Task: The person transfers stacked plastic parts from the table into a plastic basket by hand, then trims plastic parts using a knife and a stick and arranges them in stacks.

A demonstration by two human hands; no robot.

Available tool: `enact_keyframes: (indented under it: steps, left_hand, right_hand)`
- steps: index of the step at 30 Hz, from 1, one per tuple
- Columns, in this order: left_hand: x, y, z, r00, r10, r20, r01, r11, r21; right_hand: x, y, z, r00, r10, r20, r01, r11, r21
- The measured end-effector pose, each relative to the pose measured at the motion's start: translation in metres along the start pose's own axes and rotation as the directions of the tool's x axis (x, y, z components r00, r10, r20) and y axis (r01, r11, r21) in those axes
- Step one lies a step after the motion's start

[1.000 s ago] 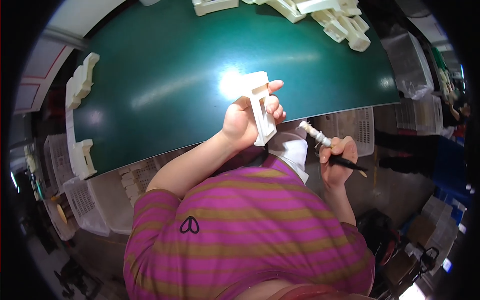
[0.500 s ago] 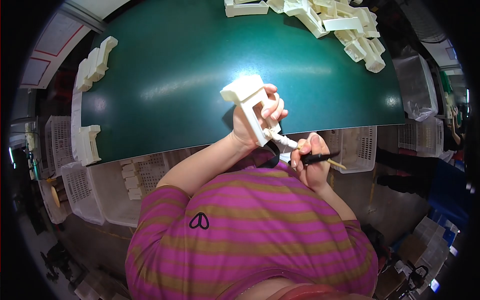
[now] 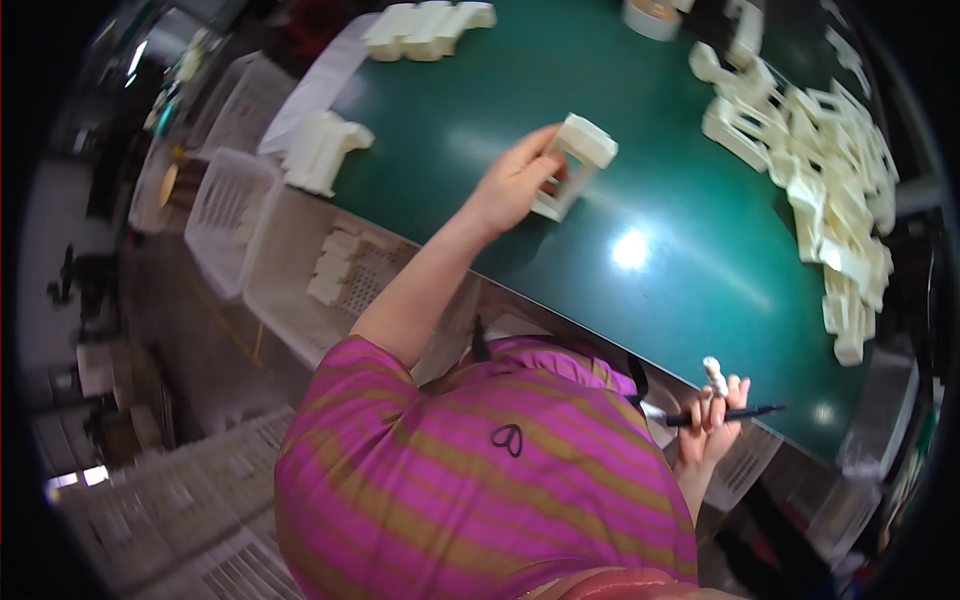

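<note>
My left hand (image 3: 515, 185) is closed around a cream plastic frame part (image 3: 590, 142) with a rectangular opening, held over the green table. Its thumb lies at the opening. Off to the right, near the table's front edge, my right hand (image 3: 708, 430) is closed on a black pen-like tool (image 3: 752, 411) and a stick with a white wrapped tip (image 3: 713, 372). The white tip points up, apart from the frame part. The stick's lower end is hidden behind the fingers.
A heap of similar cream parts (image 3: 808, 190) covers the table's right side. More parts stand in a row (image 3: 425, 32) at the far left, with another group (image 3: 322, 155) nearer. A round tub (image 3: 652, 18) sits at the back. White crates (image 3: 285, 290) stand below the left edge.
My view has turned to the left. My left hand has carried the frame part away from my body and left. The white tip no longer touches it; my right hand is farther apart.
</note>
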State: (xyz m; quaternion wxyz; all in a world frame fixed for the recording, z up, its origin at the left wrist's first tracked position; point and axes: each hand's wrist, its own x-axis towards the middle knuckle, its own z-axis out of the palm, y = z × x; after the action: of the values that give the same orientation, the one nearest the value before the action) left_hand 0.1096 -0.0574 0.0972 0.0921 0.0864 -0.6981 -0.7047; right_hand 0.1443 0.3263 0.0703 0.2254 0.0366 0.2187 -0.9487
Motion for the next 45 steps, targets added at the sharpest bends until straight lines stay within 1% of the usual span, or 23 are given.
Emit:
enact_keyframes:
  steps: [1, 2, 4, 6, 8, 12, 14, 16, 18, 19, 21, 26, 30, 32, 34, 36, 37, 38, 40, 41, 42, 44, 45]
  left_hand:
    - [-0.003, 0.002, -0.025, 0.974, 0.192, -0.117, -0.129, 0.904, 0.407]
    - [-0.009, 0.005, -0.047, 0.908, 0.396, -0.136, -0.167, 0.64, 0.75]
    - [-0.027, 0.012, -0.078, 0.866, 0.454, -0.211, 0.062, 0.322, 0.945]
    - [-0.04, 0.01, -0.104, 0.826, 0.468, -0.314, 0.221, 0.244, 0.944]
    - [-0.046, 0.001, -0.125, 0.783, 0.523, -0.336, 0.281, 0.184, 0.942]
    - [-0.053, -0.006, -0.143, 0.818, 0.43, -0.381, 0.31, 0.229, 0.923]
    - [-0.052, -0.001, -0.142, 0.919, 0.387, -0.071, 0.087, -0.024, 0.996]
    - [-0.046, 0.008, -0.139, 0.923, 0.378, -0.064, 0.062, 0.017, 0.998]
    - [-0.044, 0.02, -0.136, 0.884, 0.466, 0.022, 0.054, -0.149, 0.987]
    - [-0.046, 0.027, -0.13, 0.883, 0.469, 0.024, 0.053, -0.15, 0.987]
    - [-0.055, 0.036, -0.11, 0.93, 0.304, -0.206, 0.157, 0.178, 0.971]
    - [-0.058, 0.009, -0.095, 0.872, 0.444, -0.207, 0.158, 0.144, 0.977]
    - [-0.082, -0.011, -0.119, 0.862, 0.469, -0.191, 0.09, 0.229, 0.969]
    - [-0.097, -0.012, -0.126, 0.809, 0.568, -0.148, -0.05, 0.318, 0.947]
    - [-0.105, -0.014, -0.131, 0.804, 0.57, -0.171, -0.057, 0.361, 0.931]
    - [-0.106, -0.021, -0.139, 0.763, 0.62, -0.183, -0.247, 0.542, 0.803]
    - [-0.103, -0.025, -0.138, 0.744, 0.602, -0.289, -0.282, 0.676, 0.681]
    - [-0.099, -0.029, -0.137, 0.743, 0.602, -0.292, -0.28, 0.676, 0.681]
    - [-0.089, -0.035, -0.136, 0.744, 0.474, -0.471, -0.37, 0.879, 0.3]
    - [-0.089, -0.043, -0.142, 0.725, 0.542, -0.424, -0.352, 0.822, 0.448]
    - [-0.089, -0.043, -0.144, 0.724, 0.545, -0.422, -0.357, 0.82, 0.447]
    - [-0.095, -0.044, -0.144, 0.657, 0.618, -0.432, -0.132, 0.658, 0.741]
    - [-0.096, -0.043, -0.14, 0.603, 0.678, -0.42, -0.1, 0.587, 0.803]
  right_hand:
    - [0.001, -0.002, -0.002, 1.0, 0.011, -0.019, -0.011, 1.0, 0.028]
    - [0.002, -0.003, -0.002, 0.999, 0.013, -0.041, -0.011, 0.999, 0.053]
    - [0.008, -0.003, 0.003, 1.0, 0.023, -0.011, -0.023, 0.999, 0.034]
    - [0.012, -0.001, 0.009, 1.0, 0.02, 0.01, -0.021, 1.0, 0.015]
    - [0.016, 0.001, 0.014, 0.999, 0.042, 0.023, -0.042, 0.999, -0.003]
    - [0.02, 0.003, 0.012, 0.995, 0.074, 0.065, -0.073, 0.997, -0.02]
    - [0.02, 0.003, 0.012, 0.996, 0.078, 0.043, -0.078, 0.997, -0.002]
    - [0.018, 0.003, 0.013, 0.997, 0.074, 0.011, -0.074, 0.997, -0.017]
    - [0.018, 0.002, 0.013, 0.998, 0.064, 0.012, -0.063, 0.998, -0.025]
    - [0.018, 0.001, 0.013, 0.998, 0.06, 0.015, -0.06, 0.998, -0.024]
    - [0.016, 0.001, 0.013, 0.998, 0.053, 0.023, -0.053, 0.998, -0.035]
    - [0.021, 0.006, 0.016, 0.995, 0.093, 0.023, -0.093, 0.995, -0.029]
    - [0.023, 0.005, 0.017, 0.994, 0.102, 0.038, -0.099, 0.992, -0.079]
    - [0.026, 0.007, 0.016, 0.994, 0.105, 0.021, -0.103, 0.992, -0.074]
    - [0.027, 0.01, 0.017, 0.994, 0.111, -0.002, -0.111, 0.991, -0.069]
    - [0.032, 0.015, 0.02, 0.989, 0.146, -0.032, -0.148, 0.988, -0.049]
    - [0.034, 0.017, 0.022, 0.986, 0.166, -0.02, -0.166, 0.984, -0.055]
    - [0.035, 0.02, 0.024, 0.985, 0.169, -0.019, -0.17, 0.984, -0.057]
    - [0.038, 0.022, 0.027, 0.981, 0.195, 0.015, -0.194, 0.979, -0.066]
    - [0.038, 0.023, 0.029, 0.981, 0.195, 0.012, -0.194, 0.979, -0.065]
    - [0.038, 0.022, 0.029, 0.982, 0.191, 0.014, -0.189, 0.98, -0.065]
    - [0.036, 0.022, 0.029, 0.984, 0.176, -0.001, -0.176, 0.981, -0.08]
    - [0.036, 0.022, 0.029, 0.985, 0.175, -0.006, -0.175, 0.981, -0.079]
